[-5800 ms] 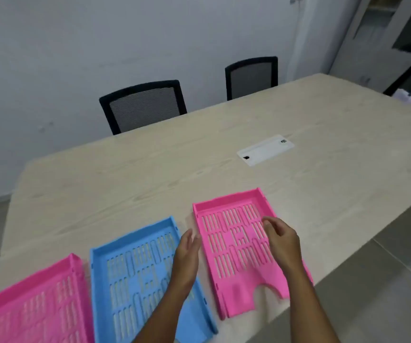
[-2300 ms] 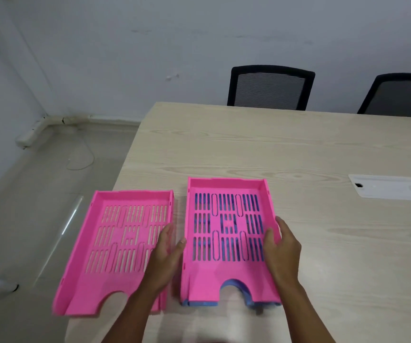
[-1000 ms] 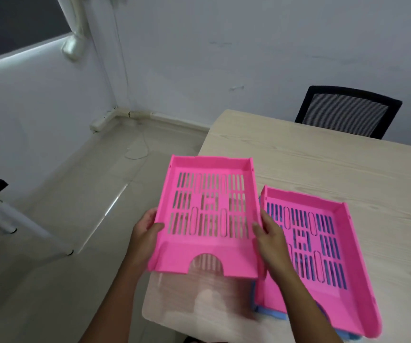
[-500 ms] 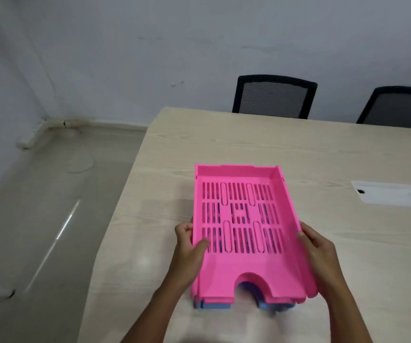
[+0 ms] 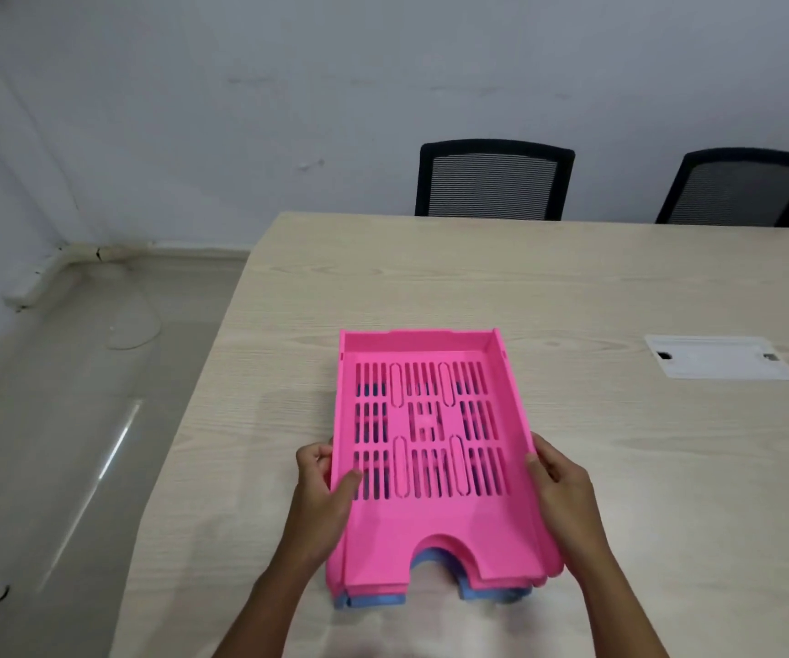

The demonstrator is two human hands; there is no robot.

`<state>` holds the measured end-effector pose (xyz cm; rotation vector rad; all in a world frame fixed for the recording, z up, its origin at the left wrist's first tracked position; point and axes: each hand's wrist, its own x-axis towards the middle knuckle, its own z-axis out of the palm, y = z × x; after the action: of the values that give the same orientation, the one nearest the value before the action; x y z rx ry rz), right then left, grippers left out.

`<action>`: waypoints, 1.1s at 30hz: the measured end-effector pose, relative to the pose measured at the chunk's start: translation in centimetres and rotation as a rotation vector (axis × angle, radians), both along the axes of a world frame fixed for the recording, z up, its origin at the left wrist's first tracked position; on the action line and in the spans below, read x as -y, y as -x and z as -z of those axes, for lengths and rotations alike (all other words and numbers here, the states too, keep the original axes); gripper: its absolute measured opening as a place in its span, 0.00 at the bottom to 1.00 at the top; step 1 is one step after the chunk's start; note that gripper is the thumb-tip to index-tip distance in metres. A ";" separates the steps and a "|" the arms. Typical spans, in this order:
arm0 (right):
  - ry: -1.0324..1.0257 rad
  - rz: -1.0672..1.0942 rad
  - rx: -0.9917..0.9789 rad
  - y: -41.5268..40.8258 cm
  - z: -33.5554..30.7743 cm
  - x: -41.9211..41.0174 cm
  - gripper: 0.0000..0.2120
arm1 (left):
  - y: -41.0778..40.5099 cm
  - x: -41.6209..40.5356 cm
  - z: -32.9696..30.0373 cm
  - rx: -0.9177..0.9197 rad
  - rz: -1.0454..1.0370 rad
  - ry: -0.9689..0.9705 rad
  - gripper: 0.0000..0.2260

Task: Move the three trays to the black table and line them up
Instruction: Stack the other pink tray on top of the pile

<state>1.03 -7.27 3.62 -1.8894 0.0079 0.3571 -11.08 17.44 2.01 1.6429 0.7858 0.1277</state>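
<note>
Three slotted trays lie nested in one stack on the pale wooden table (image 5: 620, 287), near its left end. The top pink tray (image 5: 425, 534) covers a second pink tray, of which only an edge (image 5: 501, 584) shows. The blue tray (image 5: 373, 600) is at the bottom, visible along the front. My left hand (image 5: 323, 496) grips the stack's left side, thumb over the rim. My right hand (image 5: 565, 491) grips the right side. No black table is in view.
Two black mesh-backed chairs (image 5: 492, 180) (image 5: 739, 190) stand at the table's far edge against the wall. A white cable hatch (image 5: 720, 357) is set in the tabletop to the right. Grey floor (image 5: 74, 444) lies left of the table.
The second pink tray was lifted from the left and set onto the pink-on-blue pair. Since half a second ago it has settled lower; both hands stay on the sides.
</note>
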 end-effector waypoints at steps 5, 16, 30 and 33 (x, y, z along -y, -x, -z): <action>0.068 -0.043 0.020 0.9 0.8 0.1 0.22 | -0.4 -0.9 0.2 -0.017 -0.016 0.003 0.17; 0.061 -0.033 0.036 0.3 0.3 -0.1 0.21 | -0.6 -0.1 -0.7 0.017 -0.003 -0.072 0.13; 0.024 -0.010 0.025 0.3 0.6 -0.3 0.19 | -0.7 0.1 -0.7 0.045 -0.024 -0.083 0.16; -0.002 0.013 0.016 0.4 1.2 -0.2 0.19 | -0.7 0.0 -0.4 0.056 -0.030 -0.070 0.15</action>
<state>0.59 -7.08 2.40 -1.8896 0.0090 0.3329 -10.40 17.45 2.46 1.6871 0.7709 0.2238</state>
